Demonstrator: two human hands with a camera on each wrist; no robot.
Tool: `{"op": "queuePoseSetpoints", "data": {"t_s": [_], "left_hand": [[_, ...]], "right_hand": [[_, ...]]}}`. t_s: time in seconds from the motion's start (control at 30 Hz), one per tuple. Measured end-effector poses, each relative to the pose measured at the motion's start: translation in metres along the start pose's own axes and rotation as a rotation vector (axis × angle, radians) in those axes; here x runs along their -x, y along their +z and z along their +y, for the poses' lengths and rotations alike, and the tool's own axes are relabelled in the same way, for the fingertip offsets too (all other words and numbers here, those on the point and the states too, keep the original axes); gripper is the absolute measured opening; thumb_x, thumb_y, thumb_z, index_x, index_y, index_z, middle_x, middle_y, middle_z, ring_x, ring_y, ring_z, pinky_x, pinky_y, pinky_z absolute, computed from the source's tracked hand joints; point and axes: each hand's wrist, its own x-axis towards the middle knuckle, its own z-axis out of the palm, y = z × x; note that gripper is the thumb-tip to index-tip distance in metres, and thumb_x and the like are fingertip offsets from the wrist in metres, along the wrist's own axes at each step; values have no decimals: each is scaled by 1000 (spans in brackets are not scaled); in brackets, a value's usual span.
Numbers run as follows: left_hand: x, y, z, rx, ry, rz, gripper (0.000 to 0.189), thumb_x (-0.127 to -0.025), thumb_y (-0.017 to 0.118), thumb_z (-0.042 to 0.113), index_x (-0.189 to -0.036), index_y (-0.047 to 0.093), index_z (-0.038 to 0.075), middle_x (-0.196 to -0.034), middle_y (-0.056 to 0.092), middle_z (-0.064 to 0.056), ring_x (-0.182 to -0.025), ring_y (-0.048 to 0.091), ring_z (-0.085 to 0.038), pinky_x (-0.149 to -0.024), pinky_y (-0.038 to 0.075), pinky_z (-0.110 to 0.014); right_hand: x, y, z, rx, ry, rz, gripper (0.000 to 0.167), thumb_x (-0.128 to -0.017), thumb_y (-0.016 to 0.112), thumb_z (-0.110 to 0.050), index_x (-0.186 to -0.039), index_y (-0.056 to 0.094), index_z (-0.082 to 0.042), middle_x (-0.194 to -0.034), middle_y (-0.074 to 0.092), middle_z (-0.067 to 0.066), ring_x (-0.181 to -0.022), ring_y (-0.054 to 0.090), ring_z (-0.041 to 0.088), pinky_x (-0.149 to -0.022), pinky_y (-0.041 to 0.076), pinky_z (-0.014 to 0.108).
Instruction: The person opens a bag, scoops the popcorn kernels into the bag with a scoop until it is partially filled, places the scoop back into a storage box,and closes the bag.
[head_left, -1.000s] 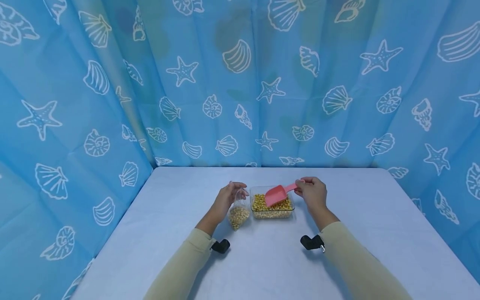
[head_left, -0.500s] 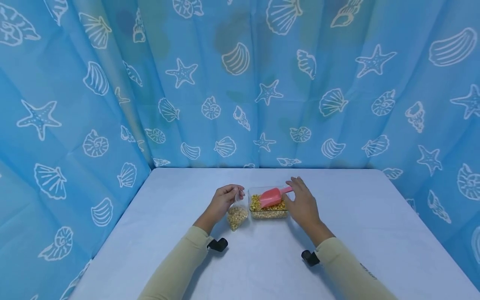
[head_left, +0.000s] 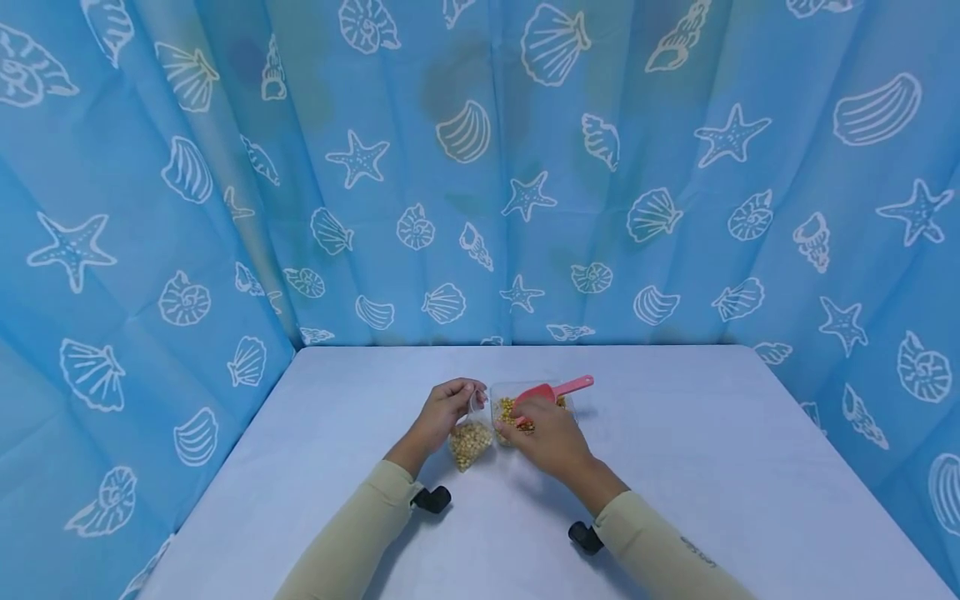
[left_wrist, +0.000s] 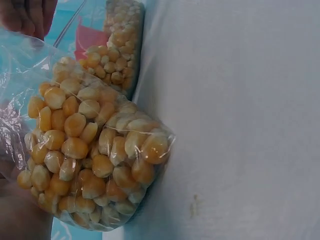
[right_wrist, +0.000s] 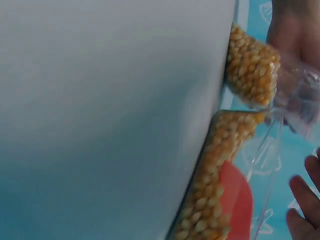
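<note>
My left hand (head_left: 441, 414) pinches the top of a clear plastic bag (head_left: 470, 443) by its gathered neck. Corn kernels (left_wrist: 85, 150) fill the bag's lower part, which hangs close over the table. Right beside it stands a clear rectangular container (right_wrist: 218, 116) holding more corn kernels. A pink scoop (head_left: 576, 384) lies in this container on the kernels, its handle reaching past the rim to the right. My right hand (head_left: 551, 439) is over the container's front, fingers extended towards the bag and holding nothing; in the head view it covers part of the scoop and kernels.
A white table (head_left: 660, 450) extends around the container on all sides. Behind it and along both sides hang blue curtains (head_left: 420, 167) with seashell prints. A black wrist mount (head_left: 432, 500) sits at the left sleeve, another (head_left: 586, 537) at the right.
My right hand has let go of the scoop's handle and moved left across the container towards the bag. The scoop now rests on the kernels. My left hand still holds the bag.
</note>
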Motion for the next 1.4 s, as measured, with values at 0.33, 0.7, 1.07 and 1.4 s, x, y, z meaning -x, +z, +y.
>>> {"op": "queuePoseSetpoints", "data": {"t_s": [0.33, 0.7, 1.07, 1.4], "left_hand": [[-1, -2, 3, -34, 48, -22, 27, -104, 45, 19, -102, 60, -4, -97, 63, -8, -95, 60, -21, -96, 44, -42], [5, -11, 0, -89, 71, -21, 24, -104, 48, 21, -98, 61, 2, -96, 62, -8, -98, 60, -23, -97, 46, -42], [15, -21, 16, -172, 94, 74, 25, -103, 50, 18, -103, 60, -6, -94, 62, -11, -91, 59, -23, -91, 49, -38], [43, -12, 28, -204, 172, 35, 24, -100, 55, 21, -102, 61, -2, -98, 67, -12, -96, 66, -24, -87, 52, -35]], "right_hand": [[-10, 8, -20, -11, 52, -83, 41, -90, 62, -54, -96, 75, -16, -91, 68, -7, -91, 62, 14, -80, 51, 37], [5, 19, -34, -61, 10, -59, 19, -93, 66, -32, -99, 73, -15, -89, 67, -8, -85, 61, 10, -75, 53, 31], [0, 0, -35, 16, -111, 11, 13, -93, 67, -27, -92, 70, -14, -74, 58, -10, -66, 52, 5, -62, 49, 22], [-7, -35, -24, -15, -132, -3, 8, -96, 63, -16, -101, 67, -11, -93, 65, -3, -82, 60, 11, -75, 53, 32]]}}
